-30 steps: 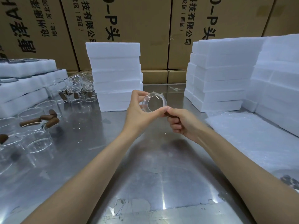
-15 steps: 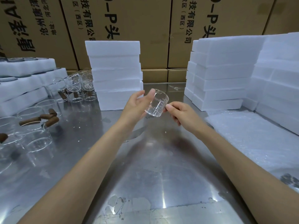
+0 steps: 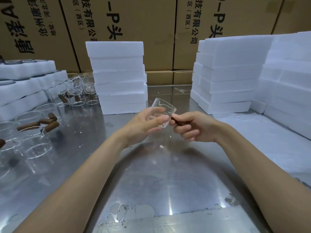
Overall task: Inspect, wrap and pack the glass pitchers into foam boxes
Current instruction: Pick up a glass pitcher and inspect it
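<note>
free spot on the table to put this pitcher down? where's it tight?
Bare steel table under and in front of both hands, between the loose pitchers on the left and the bubble wrap on the right. Also a narrow gap between the middle foam stack and the right stack. The left side is crowded with glass.

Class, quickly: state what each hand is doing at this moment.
Left hand: holds the glass pitcher by its body, fingers curled round it.
Right hand: grips the pitcher's brown handle.
</note>
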`<state>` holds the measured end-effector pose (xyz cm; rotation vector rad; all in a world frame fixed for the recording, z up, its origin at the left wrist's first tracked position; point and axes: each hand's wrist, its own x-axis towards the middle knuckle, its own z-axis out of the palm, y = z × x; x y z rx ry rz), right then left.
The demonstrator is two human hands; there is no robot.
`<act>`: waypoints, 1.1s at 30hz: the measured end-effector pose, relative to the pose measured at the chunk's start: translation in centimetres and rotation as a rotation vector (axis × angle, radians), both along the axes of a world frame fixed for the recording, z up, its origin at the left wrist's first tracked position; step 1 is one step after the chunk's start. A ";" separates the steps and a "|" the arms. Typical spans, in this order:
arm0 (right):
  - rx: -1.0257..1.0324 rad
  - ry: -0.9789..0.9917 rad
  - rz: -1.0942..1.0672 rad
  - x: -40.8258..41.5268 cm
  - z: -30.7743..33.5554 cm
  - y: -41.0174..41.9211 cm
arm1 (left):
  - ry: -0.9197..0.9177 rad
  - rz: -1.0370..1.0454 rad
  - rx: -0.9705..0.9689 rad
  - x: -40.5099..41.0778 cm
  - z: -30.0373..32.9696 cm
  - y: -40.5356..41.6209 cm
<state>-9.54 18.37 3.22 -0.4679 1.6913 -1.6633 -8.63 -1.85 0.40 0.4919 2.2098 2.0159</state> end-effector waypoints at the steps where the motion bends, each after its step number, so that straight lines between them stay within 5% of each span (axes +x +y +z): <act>1: -0.082 -0.104 0.052 0.0 0.0 0.3 | -0.004 -0.034 0.034 -0.1 0.1 0.0; 6: -0.290 -0.348 0.221 -0.3 0.0 0.5 | -0.031 -0.109 0.162 -0.2 0.5 0.3; 10: -0.190 -0.295 -0.046 -0.3 0.1 0.1 | -0.029 0.021 0.223 -0.5 0.1 0.5; 15: -0.153 0.014 -0.532 -0.5 0.0 -0.1 | -0.018 0.208 0.221 -0.7 0.0 0.2; 22: -0.055 0.484 -0.593 0.3 -0.3 -1.8 | 0.039 0.269 0.164 -0.2 0.4 1.0; 28: -0.126 0.596 -0.740 0.5 -0.3 -1.8 | 0.161 0.247 -0.054 -0.1 0.3 1.6; 33: -0.113 0.595 -0.765 0.5 -0.3 -1.6 | 0.531 0.393 -0.376 -0.4 -0.7 0.4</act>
